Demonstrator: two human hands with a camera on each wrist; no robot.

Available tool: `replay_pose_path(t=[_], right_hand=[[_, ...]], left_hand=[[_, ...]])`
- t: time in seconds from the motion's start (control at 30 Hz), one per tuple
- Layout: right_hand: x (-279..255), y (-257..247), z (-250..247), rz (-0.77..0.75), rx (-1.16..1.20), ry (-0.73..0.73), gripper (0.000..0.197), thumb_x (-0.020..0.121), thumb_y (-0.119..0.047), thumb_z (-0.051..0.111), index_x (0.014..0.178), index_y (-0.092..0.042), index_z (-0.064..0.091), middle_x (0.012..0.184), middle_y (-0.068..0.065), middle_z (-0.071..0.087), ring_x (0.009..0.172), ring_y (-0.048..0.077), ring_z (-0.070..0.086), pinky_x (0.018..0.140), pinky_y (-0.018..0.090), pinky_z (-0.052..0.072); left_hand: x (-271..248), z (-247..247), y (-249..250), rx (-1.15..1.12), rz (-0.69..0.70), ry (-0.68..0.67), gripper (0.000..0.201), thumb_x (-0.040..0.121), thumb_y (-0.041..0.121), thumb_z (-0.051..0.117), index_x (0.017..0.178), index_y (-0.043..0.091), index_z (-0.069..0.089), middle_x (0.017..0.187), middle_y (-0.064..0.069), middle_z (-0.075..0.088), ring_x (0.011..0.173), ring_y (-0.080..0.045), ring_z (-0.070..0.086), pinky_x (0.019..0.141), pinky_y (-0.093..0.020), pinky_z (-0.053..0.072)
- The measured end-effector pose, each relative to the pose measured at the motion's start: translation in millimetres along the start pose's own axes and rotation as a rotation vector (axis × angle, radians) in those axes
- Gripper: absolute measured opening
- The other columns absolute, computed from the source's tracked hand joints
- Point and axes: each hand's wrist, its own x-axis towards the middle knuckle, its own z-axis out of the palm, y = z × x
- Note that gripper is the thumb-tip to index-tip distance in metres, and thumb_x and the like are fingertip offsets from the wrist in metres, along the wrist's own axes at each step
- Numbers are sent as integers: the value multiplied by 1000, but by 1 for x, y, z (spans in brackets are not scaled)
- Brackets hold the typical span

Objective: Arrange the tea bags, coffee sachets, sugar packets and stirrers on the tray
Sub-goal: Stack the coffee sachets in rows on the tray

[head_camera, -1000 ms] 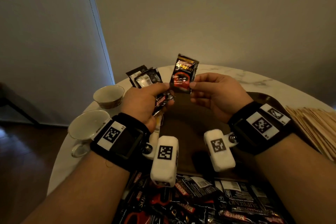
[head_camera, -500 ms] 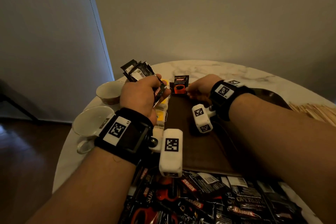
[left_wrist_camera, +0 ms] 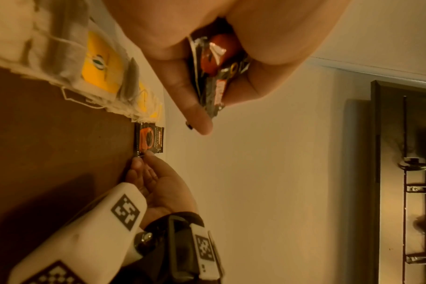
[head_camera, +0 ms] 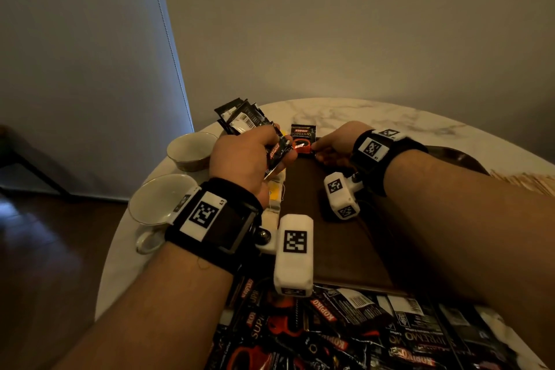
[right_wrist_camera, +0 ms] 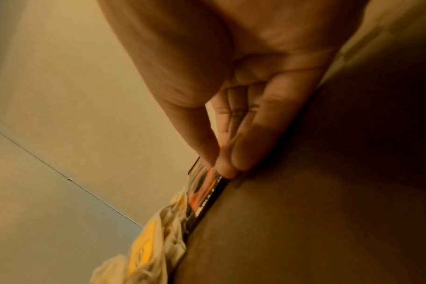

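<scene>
A brown tray (head_camera: 315,219) lies on the round marble table. One black and orange coffee sachet (head_camera: 303,138) lies flat at the tray's far left corner. My right hand (head_camera: 318,149) pinches its near right corner between thumb and fingertips (right_wrist_camera: 221,167). Just left of it, my left hand (head_camera: 249,156) grips a fanned bundle of several coffee sachets (head_camera: 246,120), raised above the table. Tea bags (head_camera: 274,192) with yellow tags lie along the tray's left edge, under that hand. In the left wrist view the bundle (left_wrist_camera: 214,63) fills my curled fingers.
Loose coffee sachets (head_camera: 345,330) are heaped at the table's near edge. Two empty cups (head_camera: 192,150) (head_camera: 159,201) stand left of the tray. Wooden stirrers (head_camera: 528,183) lie at the right. A wall rises close behind the table.
My right hand brought the single sachet from mid-air down and forward onto the tray's far left corner. My left hand stayed beside it with the bundle.
</scene>
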Motion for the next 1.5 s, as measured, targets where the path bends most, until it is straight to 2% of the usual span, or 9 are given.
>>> replay_pose_path(t=[0.13, 0.27, 0.5, 0.67, 0.9, 1.07, 1.2, 1.3, 1.5], right_hand=[[-11, 3, -8, 12, 122, -77, 7, 97, -4, 64, 93, 2, 64, 70, 12, 62, 59, 20, 57, 51, 24, 51], [-33, 13, -18, -57, 261, -84, 23, 93, -16, 72, 110, 0, 68, 88, 14, 74, 70, 21, 69, 57, 31, 59], [-90, 24, -21, -219, 348, -425, 18, 95, -30, 69, 105, -15, 70, 79, 2, 68, 69, 14, 66, 60, 26, 55], [-90, 30, -17, -348, 421, -395, 7, 95, -10, 67, 101, -12, 69, 82, 3, 72, 65, 9, 66, 58, 24, 57], [-85, 31, -21, -416, 482, -405, 20, 97, -4, 61, 109, -16, 71, 92, 5, 73, 67, 10, 64, 57, 25, 57], [-79, 29, -21, -378, 763, -231, 18, 96, 2, 59, 99, -12, 69, 93, 9, 76, 70, 15, 72, 56, 25, 57], [-75, 29, -22, -411, 794, -149, 27, 93, 12, 53, 85, -3, 74, 85, 11, 77, 79, 21, 74, 67, 23, 61], [-75, 29, -20, -418, 764, -102, 34, 90, 11, 54, 70, -5, 77, 85, 9, 78, 91, 26, 73, 82, 30, 62], [-79, 30, -19, -508, 744, -170, 19, 90, 11, 59, 98, 2, 74, 104, 14, 77, 106, 29, 73, 88, 33, 61]], left_hand=[[-1, 0, -1, 43, -58, -35, 13, 88, 0, 72, 101, -2, 72, 100, -19, 76, 80, -26, 79, 61, -30, 61], [-4, 1, 0, 78, -79, -68, 20, 84, 2, 79, 102, -2, 71, 96, -18, 77, 73, -24, 78, 58, -28, 60], [-12, 3, -5, 161, -49, -116, 18, 80, 6, 83, 93, -1, 74, 87, -14, 79, 73, -23, 78, 53, -23, 56], [-14, 3, -6, 155, -27, -143, 24, 80, 14, 84, 100, 4, 75, 86, -10, 79, 71, -19, 77, 50, -21, 54], [-16, 6, -5, 86, -32, -107, 34, 80, 18, 85, 109, 5, 72, 97, -14, 79, 73, -21, 78, 52, -24, 56], [-14, 6, -5, 25, -59, -71, 32, 87, 38, 78, 104, 13, 69, 91, -9, 80, 79, -24, 78, 74, -36, 63], [-15, 7, -3, -27, -82, -74, 33, 84, 32, 82, 108, 12, 70, 96, -11, 80, 85, -25, 79, 63, -32, 62], [-20, 9, -4, -12, -76, -116, 22, 83, 21, 83, 98, 11, 72, 94, -12, 80, 86, -25, 79, 69, -32, 64], [-16, 7, -5, 66, -96, -137, 23, 84, -1, 76, 104, -2, 66, 108, -22, 73, 76, -24, 78, 63, -26, 63]])
